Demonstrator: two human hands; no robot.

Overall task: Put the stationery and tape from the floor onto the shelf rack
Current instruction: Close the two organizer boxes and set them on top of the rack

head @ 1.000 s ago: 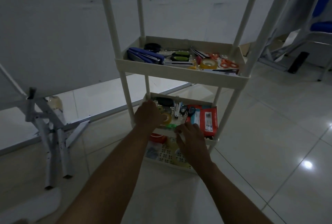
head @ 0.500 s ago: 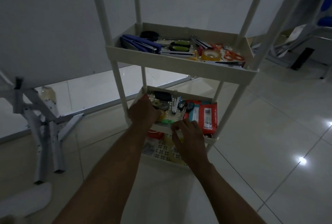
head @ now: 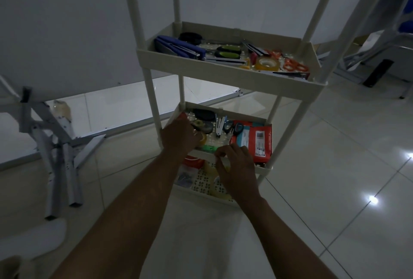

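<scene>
Though view shifted, left hand (head: 178,136), right hand (head: 237,167) stay at shelf rack (head: 223,73).

2 hands (head: 237,167), 1 rack (head: 150,93), 3 lvls (head: 223,73)

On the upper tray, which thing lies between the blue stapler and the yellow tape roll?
The head view shows green-and-black handles, probably scissors, between the blue stapler and the yellow tape roll on the upper tray.

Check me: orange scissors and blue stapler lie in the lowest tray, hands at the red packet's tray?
No: the head view shows the orange scissors and blue stapler in the upper tray, left hand and right hand at the tray holding the red packet.
</scene>
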